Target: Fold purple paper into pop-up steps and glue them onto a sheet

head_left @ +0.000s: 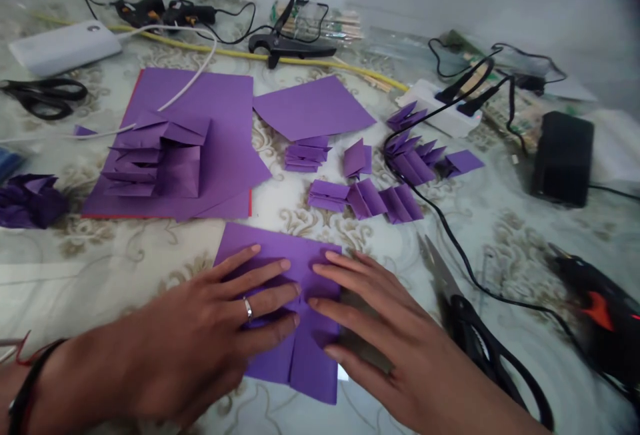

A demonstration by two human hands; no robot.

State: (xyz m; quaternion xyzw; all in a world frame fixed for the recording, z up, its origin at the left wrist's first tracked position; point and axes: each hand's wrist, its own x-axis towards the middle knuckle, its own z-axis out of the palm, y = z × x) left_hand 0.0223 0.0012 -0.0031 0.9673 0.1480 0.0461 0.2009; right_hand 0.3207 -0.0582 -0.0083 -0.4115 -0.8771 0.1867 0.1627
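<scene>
A purple sheet of paper [314,374] lies on the patterned table in front of me, with a seam or fold running down its lower middle. My left hand [210,328] rests flat over its left part, fingers spread, a ring on one finger. From the other side, my right hand [385,322] touches the right edge of the sheet with its fingers stretched out. The hands cover much of the paper's middle. Just beyond it are small pleated purple paper pieces [367,198]. To the right of my right hand lie black-handled scissors [473,332] with their blades apart.
A folded purple paper structure [173,158] sits on stacked purple sheets [225,98] at the left. A black cable [450,232] runs to a glue gun [595,308]. Behind are a white power strip [443,108], another pair of scissors [50,95] and a power bank [65,47].
</scene>
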